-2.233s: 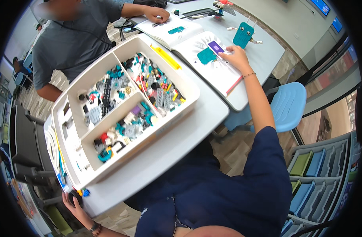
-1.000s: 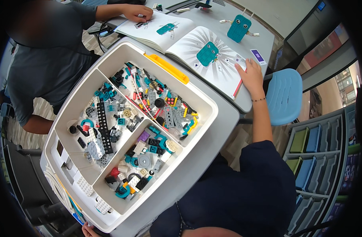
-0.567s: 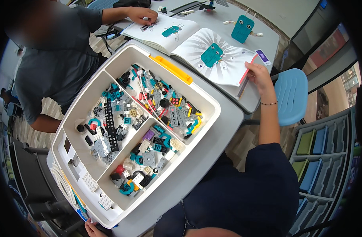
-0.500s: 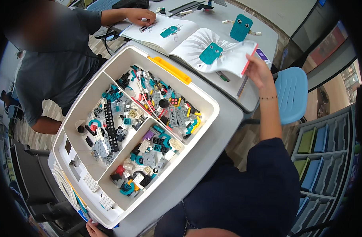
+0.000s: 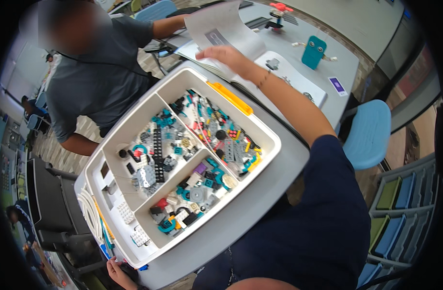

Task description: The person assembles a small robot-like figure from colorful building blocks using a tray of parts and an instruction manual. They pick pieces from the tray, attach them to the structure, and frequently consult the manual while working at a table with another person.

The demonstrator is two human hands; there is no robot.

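Note:
My right hand [image 5: 224, 57] reaches across the open booklet [image 5: 314, 92], its fingers stretched leftward against a raised page [image 5: 216, 29]. The page curls up and over toward the left; motion blurs it slightly. At the near left corner of the white sorting tray [image 5: 274, 145], my left hand [image 5: 119, 273] is low down, fingers curled by the tray's edge. What those fingers hold, if anything, I cannot make out. Several compartments of the tray contain loose building bricks [image 5: 197, 193] in teal, grey, black, white, yellow and red.
Across the table, another person [image 5: 95, 72] has an arm extended behind the page. A teal brick figure [image 5: 314, 52] with eyes stands beyond the booklet, near a purple-and-white card [image 5: 337, 86]. Coiled white tubing [image 5: 88, 212] lies beside the tray. A blue chair [image 5: 369, 135] stands at right.
My right hand has swept leftward from the booklet's right edge, carrying the page over. Different pictures now show on the booklet. My left hand has come further into view, and the whole view has shifted.

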